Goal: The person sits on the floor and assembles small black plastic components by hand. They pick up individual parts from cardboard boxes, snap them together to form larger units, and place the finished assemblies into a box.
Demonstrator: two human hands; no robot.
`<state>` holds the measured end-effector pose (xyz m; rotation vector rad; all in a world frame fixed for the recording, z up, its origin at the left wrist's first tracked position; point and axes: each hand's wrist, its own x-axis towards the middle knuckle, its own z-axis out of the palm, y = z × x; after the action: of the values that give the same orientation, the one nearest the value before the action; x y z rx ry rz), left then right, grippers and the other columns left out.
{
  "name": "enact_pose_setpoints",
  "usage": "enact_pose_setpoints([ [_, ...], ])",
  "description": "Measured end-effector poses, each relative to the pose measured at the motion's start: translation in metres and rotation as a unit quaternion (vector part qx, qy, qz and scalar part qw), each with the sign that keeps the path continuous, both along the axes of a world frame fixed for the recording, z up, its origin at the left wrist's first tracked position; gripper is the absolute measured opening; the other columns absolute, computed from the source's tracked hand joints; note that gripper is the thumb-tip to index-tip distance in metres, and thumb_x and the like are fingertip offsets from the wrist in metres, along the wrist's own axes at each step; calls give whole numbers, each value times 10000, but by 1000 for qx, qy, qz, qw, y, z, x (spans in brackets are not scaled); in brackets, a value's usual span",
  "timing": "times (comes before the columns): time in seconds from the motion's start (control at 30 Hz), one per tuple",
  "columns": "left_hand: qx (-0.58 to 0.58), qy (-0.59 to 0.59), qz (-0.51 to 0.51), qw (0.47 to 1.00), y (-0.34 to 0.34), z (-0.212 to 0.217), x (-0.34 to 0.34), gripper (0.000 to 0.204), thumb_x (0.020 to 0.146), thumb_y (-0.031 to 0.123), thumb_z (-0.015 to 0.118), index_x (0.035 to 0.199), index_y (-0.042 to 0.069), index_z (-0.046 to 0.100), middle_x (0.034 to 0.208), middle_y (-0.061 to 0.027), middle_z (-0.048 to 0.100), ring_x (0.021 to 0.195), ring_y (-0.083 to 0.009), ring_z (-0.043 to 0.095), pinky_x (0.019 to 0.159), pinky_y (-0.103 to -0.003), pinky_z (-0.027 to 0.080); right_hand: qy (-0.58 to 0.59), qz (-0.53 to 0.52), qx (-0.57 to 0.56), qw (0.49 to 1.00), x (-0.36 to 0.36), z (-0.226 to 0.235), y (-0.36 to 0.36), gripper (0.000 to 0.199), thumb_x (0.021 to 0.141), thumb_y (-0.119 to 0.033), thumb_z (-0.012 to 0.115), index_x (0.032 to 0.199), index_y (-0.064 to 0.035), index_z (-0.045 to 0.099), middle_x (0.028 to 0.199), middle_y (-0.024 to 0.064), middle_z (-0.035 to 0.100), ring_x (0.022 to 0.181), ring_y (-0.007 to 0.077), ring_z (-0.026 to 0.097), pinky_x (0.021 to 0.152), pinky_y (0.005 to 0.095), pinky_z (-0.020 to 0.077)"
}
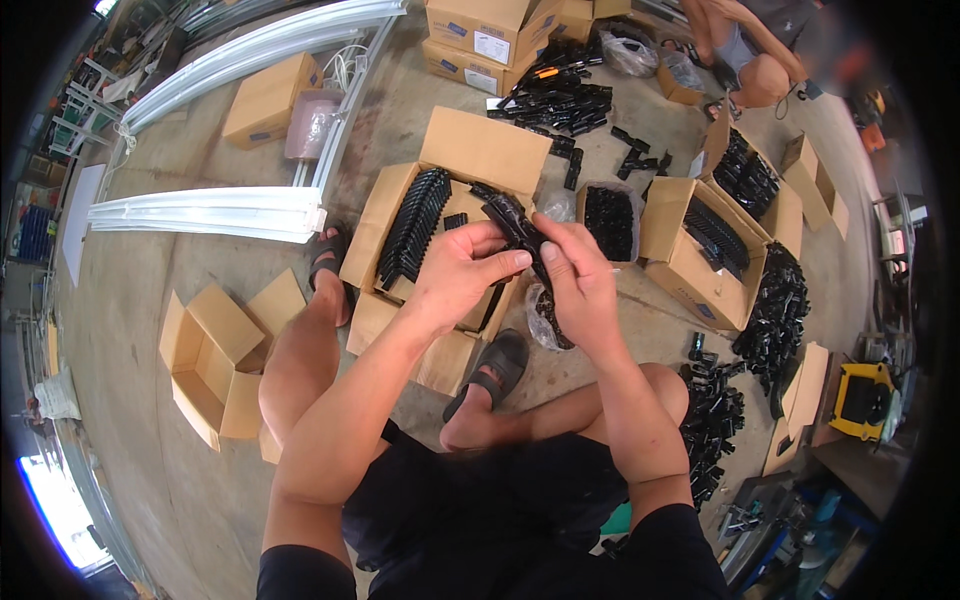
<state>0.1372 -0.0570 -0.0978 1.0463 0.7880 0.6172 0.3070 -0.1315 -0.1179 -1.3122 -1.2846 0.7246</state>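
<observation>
Hands meet at the centre of the frame, above an open cardboard box (470,150) on the concrete floor (180,470). Between them is a black plastic part (512,222), long and narrow, with its long axis running from upper left down to lower right. Its upper end sticks out free above the knuckles toward the box; its lower end disappears behind the right hand (578,285).

The left hand (462,272) comes at the part from the left, thumb and forefinger pressed together in a pinch grip on its middle. The right hand wraps the lower stretch, fingers curled shut around it, thumb tip close to the left fingertips. So both grips sit on the lower half, the left slightly higher, and the free length lies up and left of them.

The part is matt black, ribbed or notched along one edge as far as can be told; finer detail is too small to read.

Inside the box, at its left, a row of similar black parts (412,228) stands packed on edge. More lie heaped at the upper middle (560,100) and at the right of the frame (770,310), beside other open boxes (700,270).
</observation>
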Motion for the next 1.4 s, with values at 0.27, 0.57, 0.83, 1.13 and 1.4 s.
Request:
enact_pose_setpoints([
  [0.27, -24, -26, 19, 999, 1, -7, -5, 292, 1013, 251, 674, 1201, 27, 688, 1058, -44, 730, 902, -102, 663, 810, -281, 553, 201, 38, -58, 977, -3, -9, 3, 398, 989, -55, 666, 1359, 65, 580, 1152, 82, 647, 1032, 120, 633, 884, 246, 510],
  [0.57, -20, -26, 30, 999, -1, -6, -3, 344, 1011, 299, 678, 1250, 52, 671, 1056, -23, 725, 939, -101, 675, 784, -286, 562, 150, -58, -28, 987, -4, -2, -1, 348, 956, -83, 725, 1275, 40, 664, 1059, 71, 728, 912, 99, 647, 829, 243, 523],
  [0.83, -36, -60, 35, 997, -3, -2, -3, 347, 985, 191, 710, 1301, 57, 658, 1127, -25, 719, 995, -103, 674, 832, -272, 575, -14, -45, 18, 999, -7, 4, -5, 353, 882, -74, 776, 1223, -8, 714, 1097, 150, 744, 961, 224, 688, 870, 323, 537],
  [1.13, 62, -38, 14, 997, 1, -2, -9, 271, 929, 116, 767, 1180, 21, 726, 1019, -19, 735, 949, -79, 654, 830, -254, 546, -43, -9, 55, 998, -1, 7, -5, 326, 888, -73, 760, 1205, -10, 718, 1184, 146, 716, 1050, 241, 673, 919, 342, 521],
  [1.4, 26, -89, -366, 926, -6, 24, -18, 413, 812, 148, 866, 1151, -35, 715, 1102, -109, 748, 1056, -171, 680, 964, -334, 520, 142, 296, 69, 942, 44, 39, -10, 501, 945, -359, 723, 1257, 31, 684, 1279, 127, 677, 1227, 268, 578, 1024, 399, 422],
])
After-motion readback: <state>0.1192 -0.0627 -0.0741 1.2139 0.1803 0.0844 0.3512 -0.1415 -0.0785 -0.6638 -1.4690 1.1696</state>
